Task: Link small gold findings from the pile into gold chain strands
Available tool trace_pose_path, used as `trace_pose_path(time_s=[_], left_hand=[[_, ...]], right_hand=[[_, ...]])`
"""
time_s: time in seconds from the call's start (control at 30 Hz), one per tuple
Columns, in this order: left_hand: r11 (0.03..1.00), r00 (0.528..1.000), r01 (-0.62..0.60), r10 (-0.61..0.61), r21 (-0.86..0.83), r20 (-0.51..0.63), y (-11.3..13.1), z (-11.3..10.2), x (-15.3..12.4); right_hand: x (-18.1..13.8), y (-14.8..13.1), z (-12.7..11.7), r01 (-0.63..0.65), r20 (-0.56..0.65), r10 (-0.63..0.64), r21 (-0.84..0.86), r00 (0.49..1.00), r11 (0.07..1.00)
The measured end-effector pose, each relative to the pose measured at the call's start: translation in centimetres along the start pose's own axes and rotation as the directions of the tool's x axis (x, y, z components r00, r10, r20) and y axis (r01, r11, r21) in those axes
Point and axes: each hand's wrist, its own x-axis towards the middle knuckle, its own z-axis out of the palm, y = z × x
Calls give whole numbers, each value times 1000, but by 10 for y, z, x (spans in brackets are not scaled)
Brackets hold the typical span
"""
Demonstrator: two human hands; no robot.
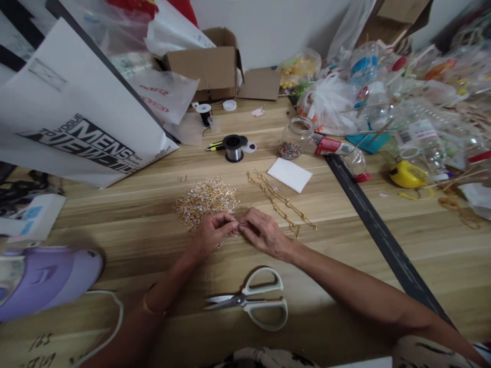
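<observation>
My left hand and my right hand meet fingertip to fingertip on the wooden table, both pinched on a tiny metal piece too small to name. Just behind my left hand lies a pile of small gold and silver links. Two gold chains stretch out behind my right hand. A pair of scissors with pale handles lies shut near the front edge, between my forearms.
A spool of clear thread, a bead jar and a white pad sit farther back. A cardboard box, large paper bag and plastic clutter crowd the rear. A purple object is at left.
</observation>
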Motion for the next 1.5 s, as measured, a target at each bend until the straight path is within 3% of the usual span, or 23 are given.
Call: trace_pose_path(time_s=[0.77,0.97,1.07,1.17,1.3,1.4,1.5], left_hand=[[1000,999,22,-22,18,23,0,-1,2],[997,1000,-27,28,76,-5,-3,-1,0],[971,989,-131,141,198,-39,-5,0,-2],[853,926,-330,375,404,-35,-4,1,-3],[588,771,-526,635,615,53,-1,4,-5],[415,684,-557,721,720,114,-1,4,-7],[303,643,-575,741,760,192,-2,3,-9]], right_hand=[[3,3,-2,-184,33,182,218,983,958],[4,2,-4,-218,45,215,285,976,933],[5,2,-5,-234,52,229,299,972,925],[5,3,-5,-242,60,235,295,970,924],[5,4,-4,-251,71,241,291,968,923],[5,5,-4,-250,80,237,297,968,922],[5,4,-5,-258,95,241,294,966,920]])
